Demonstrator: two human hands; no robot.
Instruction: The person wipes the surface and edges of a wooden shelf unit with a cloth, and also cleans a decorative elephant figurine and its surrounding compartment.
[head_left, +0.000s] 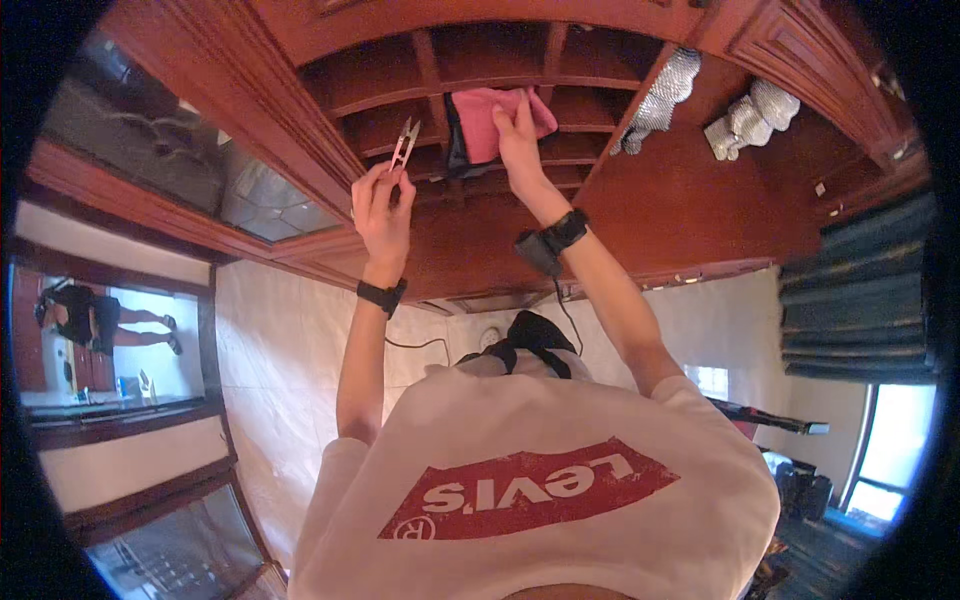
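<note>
My left hand is raised and closed around a pair of thread snips. Their two pointed blades stick up past my fingers and stand slightly apart. A folded pink cloth is pinched between the thumb and fingers of my right hand. Dark material shows along the cloth's left and lower edges; whether it is part of the cloth I cannot tell. Both hands are in front of a reddish wooden cabinet with a grid of compartments, and the snips do not touch the cloth.
Shiny silver textured pieces hang along the cabinet divider, with more silver pieces to the right. A glass-panelled cabinet door stands at the left. A dark curtain hangs right. Another person shows in a framed opening or mirror.
</note>
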